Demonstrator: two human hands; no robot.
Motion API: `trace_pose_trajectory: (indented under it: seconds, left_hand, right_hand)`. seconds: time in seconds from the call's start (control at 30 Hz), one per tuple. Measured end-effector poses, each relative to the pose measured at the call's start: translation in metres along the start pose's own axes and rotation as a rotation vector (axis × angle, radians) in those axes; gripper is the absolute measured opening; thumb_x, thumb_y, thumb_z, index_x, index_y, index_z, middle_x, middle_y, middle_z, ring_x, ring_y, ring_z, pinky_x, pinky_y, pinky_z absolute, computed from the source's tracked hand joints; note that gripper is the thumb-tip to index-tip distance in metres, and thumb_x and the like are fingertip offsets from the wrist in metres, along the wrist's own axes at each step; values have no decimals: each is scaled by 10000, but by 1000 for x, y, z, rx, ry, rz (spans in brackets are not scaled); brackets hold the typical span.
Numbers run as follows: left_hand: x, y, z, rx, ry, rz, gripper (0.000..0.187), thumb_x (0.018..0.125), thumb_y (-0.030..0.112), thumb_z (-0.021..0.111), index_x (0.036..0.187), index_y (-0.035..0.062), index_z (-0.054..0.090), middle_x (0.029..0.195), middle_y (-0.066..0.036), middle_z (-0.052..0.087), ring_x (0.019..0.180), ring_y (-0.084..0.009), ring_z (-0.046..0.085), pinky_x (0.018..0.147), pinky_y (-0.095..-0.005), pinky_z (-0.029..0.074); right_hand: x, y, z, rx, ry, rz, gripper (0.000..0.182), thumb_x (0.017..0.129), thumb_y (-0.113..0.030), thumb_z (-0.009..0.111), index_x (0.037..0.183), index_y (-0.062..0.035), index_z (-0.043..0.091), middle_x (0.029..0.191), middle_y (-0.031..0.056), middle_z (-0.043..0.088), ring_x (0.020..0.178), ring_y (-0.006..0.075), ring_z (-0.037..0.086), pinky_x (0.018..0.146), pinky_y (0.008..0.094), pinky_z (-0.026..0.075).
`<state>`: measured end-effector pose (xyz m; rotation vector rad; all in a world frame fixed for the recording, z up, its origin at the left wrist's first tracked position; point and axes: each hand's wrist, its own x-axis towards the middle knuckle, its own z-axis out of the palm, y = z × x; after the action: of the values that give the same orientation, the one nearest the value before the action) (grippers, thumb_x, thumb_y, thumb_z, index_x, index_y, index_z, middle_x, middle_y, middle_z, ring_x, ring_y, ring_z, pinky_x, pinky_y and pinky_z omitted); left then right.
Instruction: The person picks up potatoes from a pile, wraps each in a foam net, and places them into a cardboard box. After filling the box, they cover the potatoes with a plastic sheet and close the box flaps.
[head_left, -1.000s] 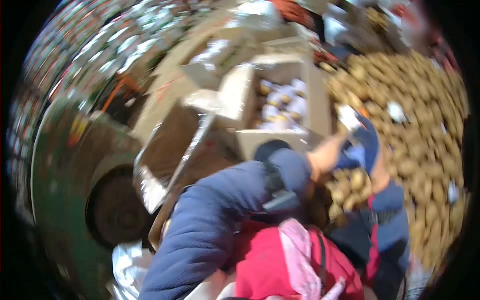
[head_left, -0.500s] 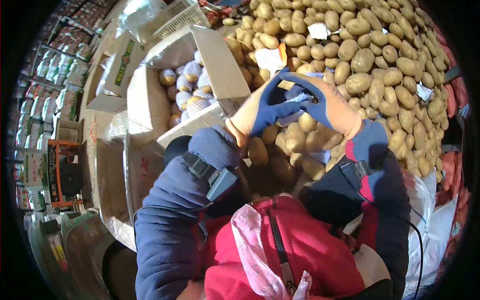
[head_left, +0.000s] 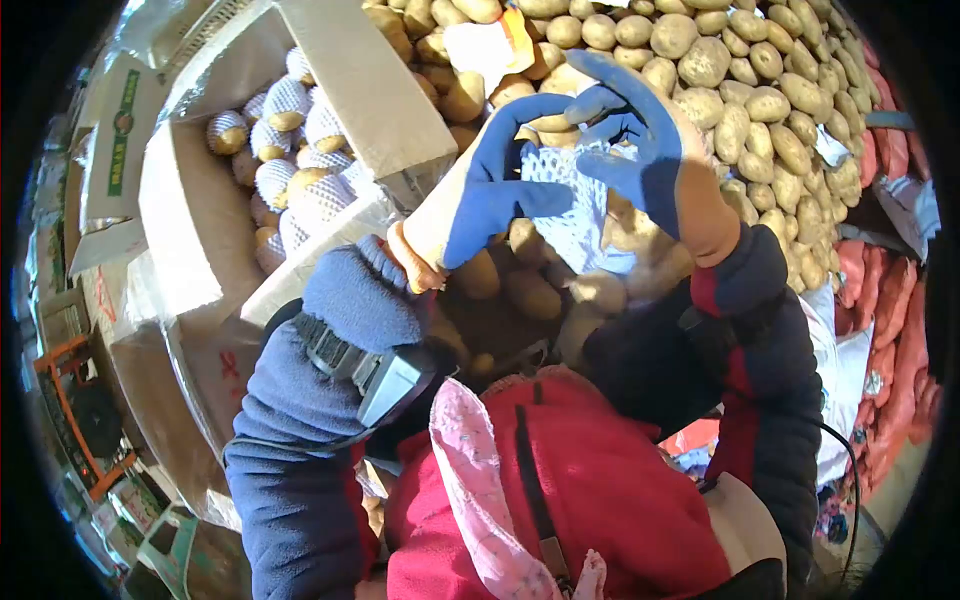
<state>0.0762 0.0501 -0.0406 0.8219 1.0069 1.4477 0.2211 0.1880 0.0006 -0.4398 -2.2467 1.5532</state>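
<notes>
A white foam net hangs spread between my two gloved hands, above the potato pile. My left hand, in a blue-coated orange glove, has its thumb across the front of the net and its fingers curved behind. My right hand, gloved alike, has its thumb pressed on the net's upper right and its fingers arched towards the left ones. The gloves partly hide the net's upper edge. Loose potatoes lie right below.
On the left stands an open cardboard box holding several net-sleeved potatoes. A big heap of potatoes spreads across the back and right, with an orange-and-white packet on it. Red mesh sacks lie at far right.
The foam net, bunched small between my hands before, now shows larger and opened out. My hands are further apart at the thumbs. The view has shifted, so the box sits further left and higher.
</notes>
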Motion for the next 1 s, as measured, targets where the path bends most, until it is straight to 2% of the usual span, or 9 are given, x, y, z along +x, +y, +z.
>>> trace_pose_trajectory:
  seconds: [0.23, 0.33, 0.43, 0.53, 0.63, 0.67, 0.8, 0.93, 1.0]
  left_hand:
    - [-5, -7, 12, -27, -141, -342, 270, 890, 190, 649, 1104, 30, 612, 891, -24, 647, 815, -105, 612, 746, -273, 524]
    - [-7, -25, 19, 473, -197, 257, 296, 822, 237, 731, 1015, 29, 645, 857, -23, 623, 698, -91, 559, 624, -274, 474]
    - [-17, -6, 24, 408, -70, 123, 344, 753, 207, 789, 998, 15, 645, 883, -30, 608, 680, -73, 531, 607, -251, 454]
    - [-22, 7, 26, 243, 28, 11, 295, 793, 199, 756, 1009, 47, 624, 812, 15, 603, 662, -28, 511, 556, -201, 427]
    - [-25, 0, 12, 274, 133, 9, 251, 816, 163, 725, 983, 23, 601, 802, 8, 605, 696, -66, 549, 592, -221, 459]
    - [-28, 0, 14, 186, 148, -58, 233, 817, 130, 716, 980, 12, 597, 840, -5, 617, 749, -81, 569, 627, -242, 472]
    - [-30, -8, 12, -15, 108, 79, 343, 865, 136, 668, 1180, 29, 588, 1050, -23, 639, 912, -102, 608, 756, -260, 515]
    - [-14, -24, -11, -175, 315, 116, 335, 913, 194, 609, 1212, 48, 572, 1052, -29, 639, 923, -121, 616, 753, -269, 525]
    - [-1, -40, -30, -172, 382, 81, 347, 913, 264, 592, 1210, 83, 578, 1079, -11, 625, 933, -106, 603, 802, -263, 497]
  right_hand:
    - [-30, -14, -11, -182, 94, 83, 599, 750, 40, 668, 1319, -74, 523, 937, 30, 609, 820, 89, 580, 708, 238, 500]
    - [-44, -10, -20, 65, 103, 131, 585, 759, 21, 667, 1319, -23, 502, 977, 39, 599, 858, 91, 570, 767, 232, 488]
    - [-51, 1, -30, 303, 79, 188, 566, 786, -14, 662, 1323, 5, 483, 1054, 51, 591, 906, 101, 570, 829, 243, 481]
    - [-58, 68, -54, -36, -94, 134, 443, 885, -97, 514, 1317, -4, 475, 1127, 102, 589, 1004, 182, 587, 842, 288, 483]
    - [-97, 192, -70, -1275, -206, -76, 423, 934, -202, 465, 1311, -10, 478, 1230, 189, 569, 1138, 296, 562, 958, 403, 463]
    - [-93, 198, -63, -1290, -661, 509, 425, 945, -207, 435, 1325, -19, 468, 1324, 223, 501, 1234, 372, 476, 1047, 509, 366]
    - [-129, 273, -50, -1440, -510, 12, 381, 883, -166, 469, 1250, -158, 571, 1240, 191, 557, 1201, 359, 472, 1048, 501, 301]
    - [-90, 179, -33, -1617, -768, 327, 399, 857, -181, 504, 1249, -137, 566, 1213, 142, 592, 1120, 318, 559, 947, 482, 419]
    - [-86, 168, -41, -1391, -352, 299, 481, 793, -227, 641, 1242, -84, 545, 1201, 158, 588, 1047, 304, 599, 901, 423, 467]
